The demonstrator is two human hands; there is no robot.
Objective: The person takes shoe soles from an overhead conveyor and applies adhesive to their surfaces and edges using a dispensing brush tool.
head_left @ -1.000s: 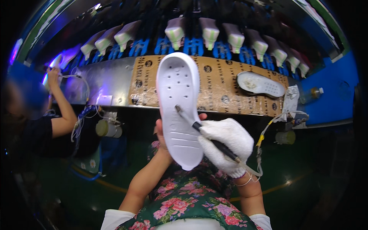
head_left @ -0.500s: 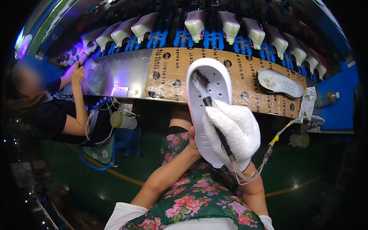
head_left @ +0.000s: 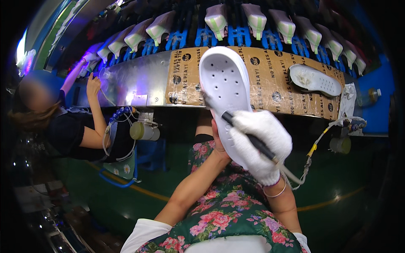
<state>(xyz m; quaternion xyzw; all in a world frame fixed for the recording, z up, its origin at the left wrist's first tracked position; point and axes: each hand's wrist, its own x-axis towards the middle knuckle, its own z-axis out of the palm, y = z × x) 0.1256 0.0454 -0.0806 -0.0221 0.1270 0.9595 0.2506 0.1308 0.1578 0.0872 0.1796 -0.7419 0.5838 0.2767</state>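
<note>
A white shoe sole (head_left: 225,78) with small holes across its forefoot is held up over the bench's near edge, toe end pointing away from me. My bare left hand (head_left: 218,141) grips its left side near the middle, partly hidden behind it. In a white knit glove, my right hand (head_left: 268,145) wraps round the black handle of a brush (head_left: 253,141), which trails a pale hose. The brush head is smeared by motion and reaches across to the sole's left edge; whether it touches there, I cannot tell.
Printed brown cardboard (head_left: 287,97) covers part of the metal bench (head_left: 139,76). Another sole (head_left: 322,86) lies at its right, near a white cloth (head_left: 348,101) and a bottle (head_left: 369,97). Pale shoe uppers (head_left: 217,21) line blue racks (head_left: 239,36) behind. A co-worker (head_left: 80,130) is at left.
The brush has swung from the sole's forefoot to its left edge, closer to me, with my right hand turning. My left hand keeps its hold. The background has shifted to the right.
</note>
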